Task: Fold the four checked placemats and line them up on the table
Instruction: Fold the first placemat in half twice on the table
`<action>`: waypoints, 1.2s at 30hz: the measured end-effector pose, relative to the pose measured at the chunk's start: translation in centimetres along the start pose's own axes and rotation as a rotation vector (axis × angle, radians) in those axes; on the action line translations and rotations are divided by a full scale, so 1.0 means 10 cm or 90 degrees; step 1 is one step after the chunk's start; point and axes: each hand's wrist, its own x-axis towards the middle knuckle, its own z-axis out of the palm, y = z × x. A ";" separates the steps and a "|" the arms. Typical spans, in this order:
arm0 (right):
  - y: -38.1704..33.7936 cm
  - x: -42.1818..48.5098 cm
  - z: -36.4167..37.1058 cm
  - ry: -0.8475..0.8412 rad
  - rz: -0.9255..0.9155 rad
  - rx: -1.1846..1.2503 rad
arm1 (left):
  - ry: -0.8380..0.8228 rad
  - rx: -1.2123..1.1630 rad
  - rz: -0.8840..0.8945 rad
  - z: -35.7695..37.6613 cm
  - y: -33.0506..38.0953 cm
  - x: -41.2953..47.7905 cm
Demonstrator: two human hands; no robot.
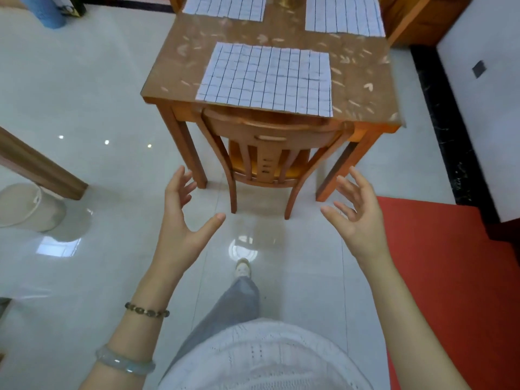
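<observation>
My left grip [180, 220] and right grip [363, 218] are both wide, fingers spread, holding nothing, above the floor [84, 94] short of the chair [264, 153] tucked under the table [174, 71]. The nearest placemat [267, 77] lies flat at the table's near edge: pale cloth with a dark checked grid, slightly creased. I judge it light, soft and floppy, so I'd pinch its two near corners. Beyond it lie the far-left placemat [225, 7] and far-right placemat [344, 15], also unfolded; a fourth is not in view.
</observation>
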 end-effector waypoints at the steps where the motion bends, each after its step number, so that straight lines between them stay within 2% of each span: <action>1: -0.04 0.19 0.04 0.003 -0.007 0.003 | -0.004 -0.008 0.007 -0.01 0.01 0.21; 7: -0.27 1.21 0.25 0.040 -0.038 0.016 | -0.039 -0.015 0.051 -0.01 0.15 1.41; 13: -0.34 1.92 0.26 0.057 -0.049 0.009 | -0.075 -0.039 0.054 0.18 0.18 2.21; 18: -0.32 2.62 0.23 0.041 -0.067 -0.011 | -0.049 -0.054 0.057 0.38 0.11 2.85; 24: -0.32 3.49 0.15 0.016 -0.030 -0.016 | -0.021 -0.072 0.045 0.67 0.19 3.64; 36: -0.18 4.47 0.05 -0.012 0.000 -0.056 | -0.052 -0.034 -0.012 0.88 0.11 4.59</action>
